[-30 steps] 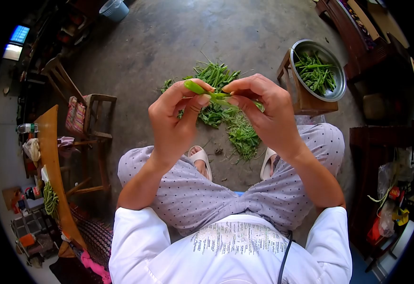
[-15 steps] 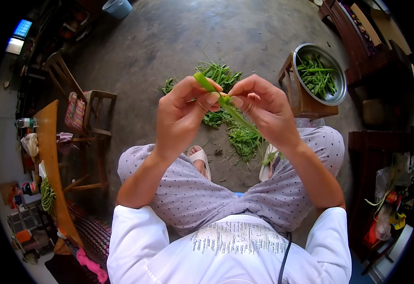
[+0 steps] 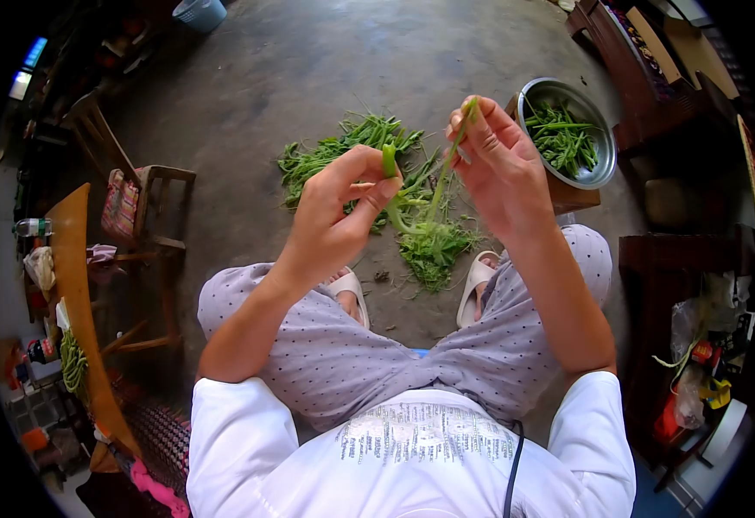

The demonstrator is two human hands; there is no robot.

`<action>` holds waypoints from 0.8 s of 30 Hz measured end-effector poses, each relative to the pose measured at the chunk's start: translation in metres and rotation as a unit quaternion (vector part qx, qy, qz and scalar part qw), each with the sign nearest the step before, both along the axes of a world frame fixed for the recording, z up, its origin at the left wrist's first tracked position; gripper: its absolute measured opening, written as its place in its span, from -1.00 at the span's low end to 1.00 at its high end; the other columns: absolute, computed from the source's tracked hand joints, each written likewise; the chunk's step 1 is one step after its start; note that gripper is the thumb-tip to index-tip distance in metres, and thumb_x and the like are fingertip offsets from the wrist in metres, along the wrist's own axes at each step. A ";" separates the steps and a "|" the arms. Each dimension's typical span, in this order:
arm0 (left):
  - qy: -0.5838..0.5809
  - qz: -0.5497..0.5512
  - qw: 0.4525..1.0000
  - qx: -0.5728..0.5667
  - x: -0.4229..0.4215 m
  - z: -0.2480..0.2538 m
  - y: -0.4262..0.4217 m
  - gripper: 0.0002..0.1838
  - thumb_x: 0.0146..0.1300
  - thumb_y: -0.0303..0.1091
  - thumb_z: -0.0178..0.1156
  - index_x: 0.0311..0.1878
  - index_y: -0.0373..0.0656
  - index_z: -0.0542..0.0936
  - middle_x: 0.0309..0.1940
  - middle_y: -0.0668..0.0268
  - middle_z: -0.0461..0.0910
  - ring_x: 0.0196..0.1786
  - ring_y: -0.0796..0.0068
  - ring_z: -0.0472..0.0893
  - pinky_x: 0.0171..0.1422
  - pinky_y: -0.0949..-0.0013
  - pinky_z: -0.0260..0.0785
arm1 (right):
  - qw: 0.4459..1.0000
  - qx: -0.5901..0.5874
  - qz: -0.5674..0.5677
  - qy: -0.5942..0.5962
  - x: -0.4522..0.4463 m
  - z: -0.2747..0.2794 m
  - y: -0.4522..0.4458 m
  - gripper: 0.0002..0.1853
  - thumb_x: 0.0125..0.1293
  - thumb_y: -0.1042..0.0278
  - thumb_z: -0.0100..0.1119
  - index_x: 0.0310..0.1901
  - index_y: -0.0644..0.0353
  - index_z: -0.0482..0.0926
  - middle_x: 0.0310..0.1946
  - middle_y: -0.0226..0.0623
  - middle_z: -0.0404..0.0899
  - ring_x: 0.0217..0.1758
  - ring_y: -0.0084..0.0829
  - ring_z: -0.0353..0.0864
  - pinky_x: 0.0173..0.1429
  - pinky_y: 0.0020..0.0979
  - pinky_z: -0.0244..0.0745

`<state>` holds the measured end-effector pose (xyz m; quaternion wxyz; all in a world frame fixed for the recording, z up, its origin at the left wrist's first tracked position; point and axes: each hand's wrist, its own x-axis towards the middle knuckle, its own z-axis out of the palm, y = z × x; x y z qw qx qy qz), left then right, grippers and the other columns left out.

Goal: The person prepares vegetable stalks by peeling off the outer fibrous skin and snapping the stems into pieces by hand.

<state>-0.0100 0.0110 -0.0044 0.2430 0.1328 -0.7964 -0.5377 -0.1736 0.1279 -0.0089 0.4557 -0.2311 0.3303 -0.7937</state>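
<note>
Between its thumb and fingers, my left hand (image 3: 339, 207) pinches a thick green stalk (image 3: 390, 162), and a paler length curves down below the fingertips. My right hand (image 3: 507, 173) is raised higher and to the right, its fingertips closed on a thin green strip (image 3: 440, 186) that hangs down toward the stalk's lower end. Whether strip and stalk still join there, I cannot tell. On the floor below lie a pile of green stalks (image 3: 369, 131) and a heap of leafy scraps (image 3: 434, 259) in front of my feet.
A metal basin (image 3: 606, 168) of green stalk pieces stands on a wooden stool (image 3: 574, 197) at right. A wooden chair (image 3: 166, 177) and a table edge (image 3: 71, 259) are on the left. Dark furniture (image 3: 680, 259) lines the right. A blue basket (image 3: 199, 15) sits at the back.
My hands were together on the stalk and have come apart. My right hand has moved up and right with a thin strip, while my left keeps the stalk.
</note>
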 end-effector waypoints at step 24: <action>-0.241 0.038 0.945 -0.217 0.022 -0.097 -0.058 -0.67 0.18 -0.18 0.25 -0.37 -0.31 0.47 -0.49 0.09 0.47 -0.42 0.08 0.46 -0.32 0.19 0.27 | 0.936 -0.297 -0.134 -0.131 -0.134 0.038 0.098 -0.88 0.30 0.47 0.10 -0.15 0.28 0.49 -0.27 -0.32 0.42 -0.17 -0.44 0.39 -0.12 -0.48 0.32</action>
